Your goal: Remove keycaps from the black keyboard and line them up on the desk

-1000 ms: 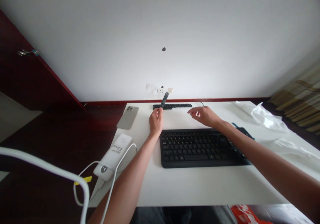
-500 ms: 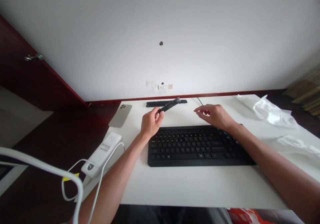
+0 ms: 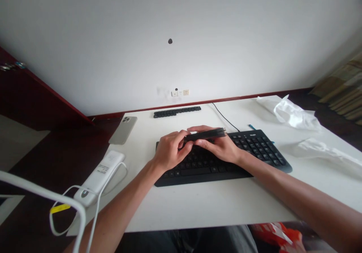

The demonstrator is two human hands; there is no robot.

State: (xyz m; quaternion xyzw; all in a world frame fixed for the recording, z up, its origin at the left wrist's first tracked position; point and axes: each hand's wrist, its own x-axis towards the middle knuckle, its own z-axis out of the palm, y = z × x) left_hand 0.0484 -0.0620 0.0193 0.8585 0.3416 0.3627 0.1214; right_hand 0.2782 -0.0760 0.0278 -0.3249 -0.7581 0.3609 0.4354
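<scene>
Above the black keyboard (image 3: pixel 195 170), my left hand (image 3: pixel 171 149) pinches one end of a slim black tool (image 3: pixel 205 134) resembling a brush. Its far end, pointing right, looks ragged or bristled; its exact kind is unclear. My right hand (image 3: pixel 222 147) is around the tool from the right, thumb in front and fingers behind. Both hands hide part of the upper key rows. The keyboard lies on the white table (image 3: pixel 198 204), its number pad showing to the right of my right hand.
Black keycaps (image 3: pixel 177 112) lie in rows at the table's back. A phone (image 3: pixel 123 130) and a white device with a cable (image 3: pixel 99 177) line the left edge. White plastic wrapping (image 3: pixel 294 113) lies at right. A blue stick (image 3: pixel 251 126) shows behind the keyboard, near its black cable (image 3: pixel 226 118).
My right hand has come left and down onto the tool, joining my left hand. The tool now lies nearly level, lower over the keyboard. The view has shifted slightly, and the keyboard sits more tilted.
</scene>
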